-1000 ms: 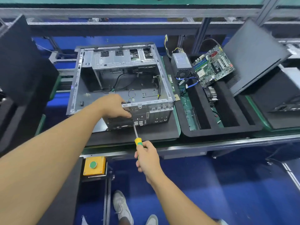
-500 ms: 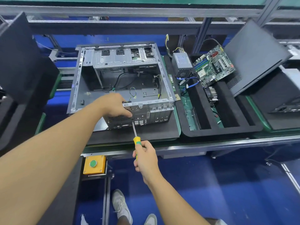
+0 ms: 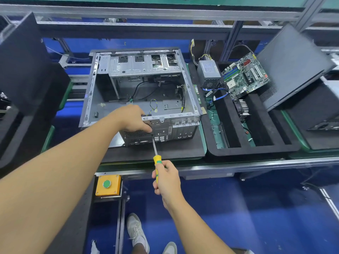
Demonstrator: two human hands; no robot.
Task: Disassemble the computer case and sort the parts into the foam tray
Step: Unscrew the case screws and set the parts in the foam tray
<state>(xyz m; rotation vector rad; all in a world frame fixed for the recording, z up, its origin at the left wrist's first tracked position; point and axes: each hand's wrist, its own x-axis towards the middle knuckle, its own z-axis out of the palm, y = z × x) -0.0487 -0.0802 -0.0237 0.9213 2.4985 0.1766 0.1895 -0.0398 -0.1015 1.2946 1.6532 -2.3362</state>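
Observation:
The open grey computer case (image 3: 128, 70) lies on its side on a black mat, its rear panel facing me. My left hand (image 3: 133, 119) grips the near top edge of that rear panel by the fan grille. My right hand (image 3: 166, 177) holds a yellow-and-green screwdriver (image 3: 156, 153), whose tip touches the rear panel just under my left fingers. To the right sits the black foam tray (image 3: 255, 150), holding a power supply (image 3: 209, 72), a motherboard (image 3: 244, 76) and a heatsink (image 3: 243, 108).
A dark side panel (image 3: 291, 65) leans at the tray's far right. Black foam blocks (image 3: 23, 74) stand at the left. A yellow box with a green button (image 3: 108, 185) hangs below the bench edge. My shoes (image 3: 137, 231) stand on the blue floor.
The screwdriver tip stays at the same spot on the rear panel; my right hand has shifted slightly on the handle. My left hand keeps its grip on the case.

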